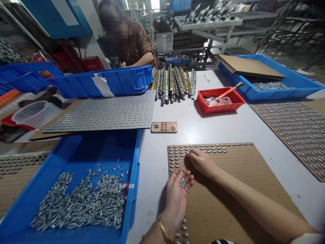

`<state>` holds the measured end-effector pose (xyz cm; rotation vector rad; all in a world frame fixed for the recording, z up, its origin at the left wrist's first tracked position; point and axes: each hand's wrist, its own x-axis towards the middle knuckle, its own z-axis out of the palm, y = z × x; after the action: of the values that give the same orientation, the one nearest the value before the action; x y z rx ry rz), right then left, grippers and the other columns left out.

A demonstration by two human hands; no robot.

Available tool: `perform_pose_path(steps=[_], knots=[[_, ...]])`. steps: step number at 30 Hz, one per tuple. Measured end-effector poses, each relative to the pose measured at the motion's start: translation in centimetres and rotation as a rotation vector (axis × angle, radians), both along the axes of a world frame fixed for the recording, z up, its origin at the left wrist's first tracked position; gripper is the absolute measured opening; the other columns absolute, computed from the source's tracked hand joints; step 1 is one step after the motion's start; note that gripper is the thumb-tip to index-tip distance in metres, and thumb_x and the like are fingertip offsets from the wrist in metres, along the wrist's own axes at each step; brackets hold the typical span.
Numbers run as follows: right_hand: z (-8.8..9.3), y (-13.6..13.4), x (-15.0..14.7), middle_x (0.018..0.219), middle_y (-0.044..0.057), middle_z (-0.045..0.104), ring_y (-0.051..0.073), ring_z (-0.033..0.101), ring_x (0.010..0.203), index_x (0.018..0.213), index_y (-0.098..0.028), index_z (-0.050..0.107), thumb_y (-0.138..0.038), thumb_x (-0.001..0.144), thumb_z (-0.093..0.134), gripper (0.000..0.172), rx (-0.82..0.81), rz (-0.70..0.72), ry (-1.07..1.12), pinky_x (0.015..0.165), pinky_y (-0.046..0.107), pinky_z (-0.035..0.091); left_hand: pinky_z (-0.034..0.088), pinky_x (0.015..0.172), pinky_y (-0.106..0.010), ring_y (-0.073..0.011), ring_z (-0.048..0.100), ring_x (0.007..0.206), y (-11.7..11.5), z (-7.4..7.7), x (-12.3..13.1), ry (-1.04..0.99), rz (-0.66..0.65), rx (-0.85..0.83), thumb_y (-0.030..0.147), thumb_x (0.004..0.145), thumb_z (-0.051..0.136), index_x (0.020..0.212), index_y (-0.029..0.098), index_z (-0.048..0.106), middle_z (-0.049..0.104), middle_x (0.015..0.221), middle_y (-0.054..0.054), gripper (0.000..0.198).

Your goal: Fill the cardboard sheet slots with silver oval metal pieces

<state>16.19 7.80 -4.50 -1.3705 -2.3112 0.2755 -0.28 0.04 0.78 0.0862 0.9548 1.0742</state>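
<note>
Brown and grooved, the board [236, 189] lay at 5 o'clock on the white bench [186, 125], and its work looked far from finished. Silvery oval pieces [175, 153] ran along its 12 o'clock edge, shorter rows sat towards 10 and 11 o'clock, and a few more showed near 7; the wide middle and 3 o'clock side were plain. The left hand [177, 191] was palm up at the board's 9 o'clock edge, fingers loosely curled around a few loose pieces [182, 183]. The right hand [200, 162] reached to 11 o'clock, fingertips bunched over the rows; I could not tell whether they gripped anything. Many more pieces [86, 200] lay in the blue bin [135, 176] at 9 o'clock, while a second board [291, 132] at 2 o'clock appeared mostly filled.
</note>
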Motion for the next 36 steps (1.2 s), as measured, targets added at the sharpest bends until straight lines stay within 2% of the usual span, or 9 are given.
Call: perform_pose_path(steps=[6, 14, 20, 23, 26, 28, 30, 32, 36], knots=[[0.4, 0.0, -0.2, 0.089, 0.007, 0.060, 0.015, 0.053, 0.080, 0.089, -0.017, 0.065, -0.008, 0.088, 0.045, 0.022, -0.020, -0.007, -0.101, 0.069, 0.023, 0.040, 0.050, 0.076, -0.031, -0.0171, 0.064, 0.081, -0.1, -0.2, 0.0, -0.003, -0.012, -0.018, 0.023, 0.080, 0.065, 0.098, 0.015, 0.057, 0.065, 0.095, -0.011, 0.022], [1.0, 0.4, -1.3, 0.081, 0.004, 0.058, 0.012, 0.050, 0.068, 0.080, -0.018, 0.063, -0.015, 0.090, 0.045, 0.021, -0.047, -0.124, -0.122, 0.060, 0.022, 0.034, 0.052, 0.077, -0.031, -0.0175, 0.065, 0.082, 0.0, -0.6, 0.1, 0.013, 0.005, -0.037, 0.021, 0.079, 0.066, 0.099, 0.014, 0.058, 0.067, 0.098, -0.013, 0.022], [0.9, 1.0, -1.6, 0.078, 0.002, 0.056, 0.012, 0.051, 0.066, 0.076, -0.019, 0.061, -0.013, 0.086, 0.051, 0.016, -0.067, -0.159, -0.080, 0.058, 0.022, 0.034, 0.049, 0.093, -0.040, -0.0252, 0.064, 0.101, 0.7, -0.2, -0.2, -0.067, 0.034, -0.088, 0.020, 0.082, 0.062, 0.096, 0.013, 0.058, 0.066, 0.110, -0.019, 0.016], [1.7, 0.5, -1.3, 0.083, 0.002, 0.058, 0.013, 0.054, 0.071, 0.084, -0.020, 0.062, -0.014, 0.088, 0.050, 0.015, -0.075, -0.144, -0.033, 0.063, 0.022, 0.040, 0.047, 0.096, -0.039, -0.0267, 0.060, 0.111, 1.2, 0.1, -0.5, -0.163, 0.049, -0.113, 0.023, 0.085, 0.057, 0.095, 0.012, 0.059, 0.063, 0.117, -0.020, 0.015], [3.3, -1.4, -1.0, 0.091, 0.005, 0.060, 0.014, 0.057, 0.081, 0.097, -0.019, 0.061, -0.016, 0.090, 0.049, 0.014, -0.079, -0.085, 0.083, 0.070, 0.023, 0.044, 0.046, 0.096, -0.038, -0.0252, 0.059, 0.112, 1.5, 0.2, -0.7, -0.238, 0.062, -0.103, 0.026, 0.087, 0.054, 0.095, 0.014, 0.060, 0.062, 0.118, -0.017, 0.016], [4.6, -2.9, -1.1, 0.097, 0.007, 0.061, 0.016, 0.056, 0.087, 0.106, -0.020, 0.060, -0.018, 0.090, 0.051, 0.018, -0.078, 0.030, 0.199, 0.075, 0.026, 0.046, 0.048, 0.092, -0.037, -0.0230, 0.061, 0.105, 1.5, 0.4, -0.8, -0.266, 0.065, -0.049, 0.030, 0.087, 0.054, 0.095, 0.016, 0.060, 0.064, 0.111, -0.014, 0.017], [5.6, -4.1, -1.4, 0.102, 0.008, 0.061, 0.018, 0.054, 0.089, 0.112, -0.022, 0.060, -0.018, 0.090, 0.052, 0.024, -0.086, 0.148, 0.201, 0.077, 0.029, 0.046, 0.049, 0.086, -0.035, -0.0199, 0.063, 0.095, 1.5, 0.6, -0.6, -0.272, 0.060, 0.012, 0.035, 0.087, 0.054, 0.097, 0.017, 0.060, 0.064, 0.103, -0.011, 0.022], [6.0, -4.9, -1.6, 0.103, 0.008, 0.062, 0.019, 0.052, 0.089, 0.112, -0.024, 0.061, -0.017, 0.090, 0.051, 0.025, -0.105, 0.203, 0.145, 0.077, 0.032, 0.046, 0.049, 0.083, -0.034, -0.0195, 0.062, 0.092, 1.4, 0.9, -0.5, -0.260, 0.033, 0.031, 0.041, 0.086, 0.054, 0.101, 0.017, 0.059, 0.063, 0.102, -0.010, 0.028], [5.4, -5.3, -1.6, 0.099, 0.008, 0.061, 0.019, 0.051, 0.089, 0.100, -0.022, 0.064, -0.017, 0.090, 0.050, 0.018, -0.156, 0.200, 0.161, 0.076, 0.032, 0.046, 0.049, 0.082, -0.034, -0.0227, 0.060, 0.100, 1.1, 1.3, -0.1, -0.233, -0.037, 0.009, 0.049, 0.084, 0.054, 0.112, 0.019, 0.054, 0.061, 0.112, -0.012, 0.041]])
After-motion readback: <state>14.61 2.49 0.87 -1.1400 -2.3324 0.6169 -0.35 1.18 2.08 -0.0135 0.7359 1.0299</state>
